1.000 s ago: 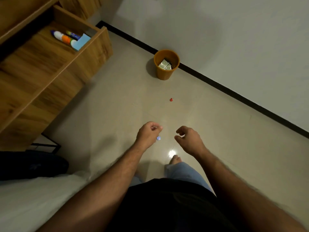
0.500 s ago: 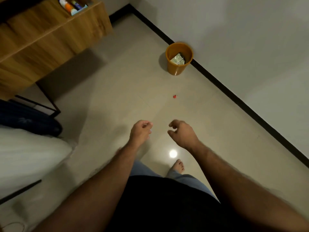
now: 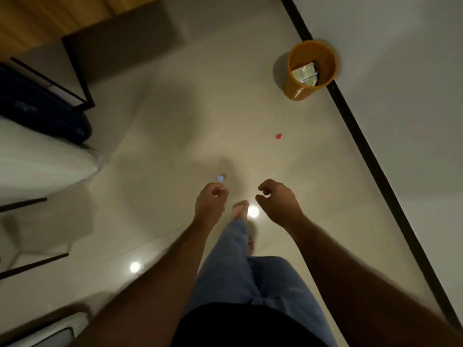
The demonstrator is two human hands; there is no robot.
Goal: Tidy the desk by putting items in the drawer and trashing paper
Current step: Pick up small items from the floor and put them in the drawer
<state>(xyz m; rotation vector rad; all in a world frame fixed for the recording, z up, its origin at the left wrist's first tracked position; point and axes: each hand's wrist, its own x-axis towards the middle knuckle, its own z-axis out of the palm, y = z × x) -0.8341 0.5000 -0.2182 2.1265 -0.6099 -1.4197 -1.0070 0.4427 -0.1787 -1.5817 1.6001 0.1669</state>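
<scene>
My left hand and my right hand hang in front of me over the tiled floor, fingers loosely curled, with nothing seen in either. An orange trash bin stands against the wall at the upper right, with crumpled paper inside. On the floor just beyond my left hand lies a small blue round thing. A small red thing lies between my hands and the bin. Only a wooden corner of the desk shows at the top left; its drawer is out of view.
A white bed fills the left side, with a dark blue bag beside it under a black metal frame. A black skirting strip runs along the wall at right. My bare foot is on the floor below my hands.
The view has swung down and left: the desk drawer with its pens has left the frame and the bin now sits at the upper right. Both hands stay loosely curled ahead.
</scene>
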